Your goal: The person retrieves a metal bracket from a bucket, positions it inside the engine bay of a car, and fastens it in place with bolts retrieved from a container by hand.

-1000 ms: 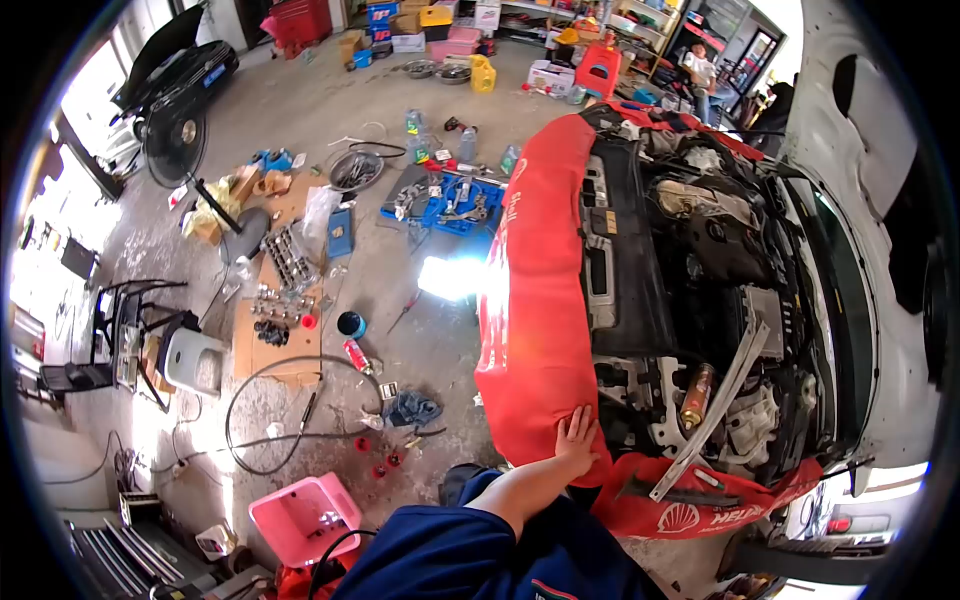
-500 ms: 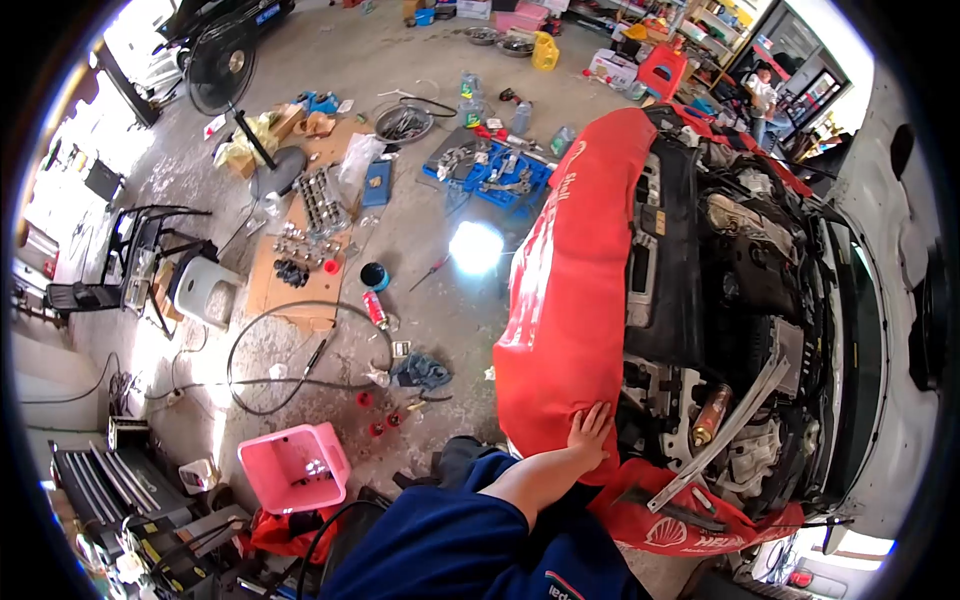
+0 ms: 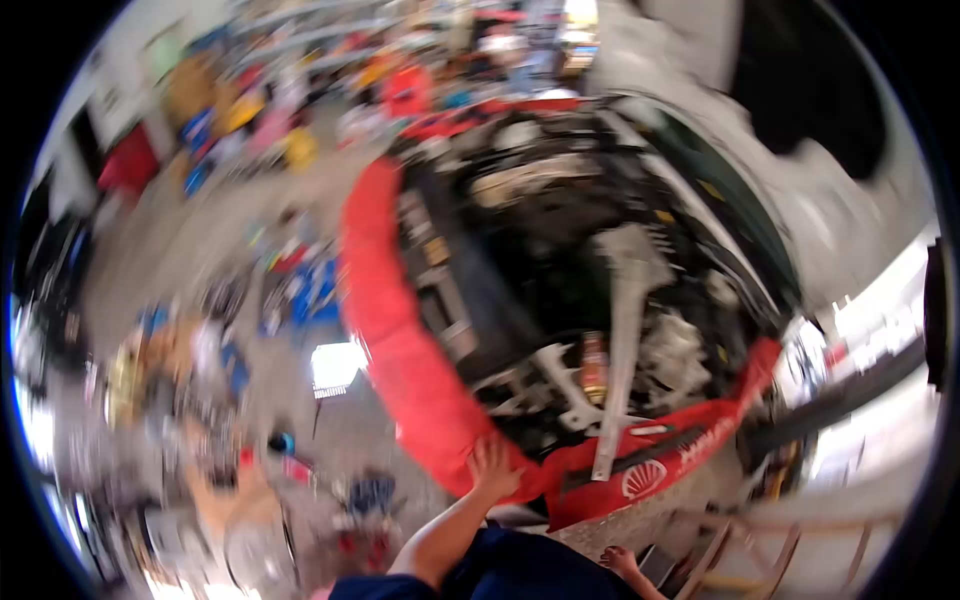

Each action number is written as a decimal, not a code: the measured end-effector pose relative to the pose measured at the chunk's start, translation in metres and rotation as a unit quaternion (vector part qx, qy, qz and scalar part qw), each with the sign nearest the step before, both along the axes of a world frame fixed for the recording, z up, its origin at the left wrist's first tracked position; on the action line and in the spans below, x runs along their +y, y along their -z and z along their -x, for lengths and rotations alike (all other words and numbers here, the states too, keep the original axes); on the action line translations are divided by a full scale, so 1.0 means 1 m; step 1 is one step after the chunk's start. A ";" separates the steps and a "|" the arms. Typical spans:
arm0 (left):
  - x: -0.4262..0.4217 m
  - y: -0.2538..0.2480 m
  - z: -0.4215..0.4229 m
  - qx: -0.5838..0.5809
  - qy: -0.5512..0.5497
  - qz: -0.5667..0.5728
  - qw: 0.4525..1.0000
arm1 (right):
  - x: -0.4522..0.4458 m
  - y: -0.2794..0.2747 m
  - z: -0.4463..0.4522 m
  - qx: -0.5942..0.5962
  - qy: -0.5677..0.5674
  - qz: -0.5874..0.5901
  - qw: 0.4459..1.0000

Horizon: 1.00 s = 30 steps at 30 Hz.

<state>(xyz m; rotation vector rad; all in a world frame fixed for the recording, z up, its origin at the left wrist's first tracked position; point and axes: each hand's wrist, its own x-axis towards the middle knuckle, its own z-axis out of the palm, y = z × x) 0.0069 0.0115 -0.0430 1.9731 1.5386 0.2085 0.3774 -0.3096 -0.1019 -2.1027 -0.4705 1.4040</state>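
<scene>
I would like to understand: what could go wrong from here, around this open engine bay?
The left hand rests on the red cover; if the cover is loose, it might slide under the palm. The can in the engine bay could perhaps be knocked deeper among the parts. The long metal bar beside it may shift or fall if bumped, should it not be fixed.

I see the left hand (image 3: 492,468) spread on the red fender cover (image 3: 395,340), the right hand (image 3: 620,561) at near right.
</scene>
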 end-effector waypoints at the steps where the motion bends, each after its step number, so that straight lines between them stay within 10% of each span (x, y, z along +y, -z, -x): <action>1: -0.002 -0.004 0.007 -0.006 -0.021 -0.001 1.000 | -0.006 -0.003 0.025 0.063 0.095 0.035 0.993; 7: 0.020 -0.078 -0.064 -0.079 -0.130 0.080 0.985 | -0.090 -0.013 0.055 -0.042 0.289 -0.031 0.956; 11: 0.031 -0.134 -0.162 -0.231 -0.021 -0.154 0.960 | -0.196 0.007 0.095 -0.001 0.465 -0.039 0.884; 15: 0.027 -0.171 -0.278 -0.345 0.119 -0.135 0.921 | -0.278 -0.027 0.173 -0.022 0.501 0.196 0.843; 17: 0.016 -0.195 -0.338 -0.335 0.128 -0.115 0.926 | -0.330 0.044 0.201 0.048 0.553 0.240 0.797; 25: -0.022 -0.134 -0.517 -0.166 0.130 -0.140 0.967 | -0.288 -0.064 0.022 -0.005 0.688 0.116 0.717; 30: -0.031 -0.100 -0.587 -0.105 0.094 -0.248 0.958 | -0.296 -0.089 -0.139 -0.056 0.622 0.014 0.781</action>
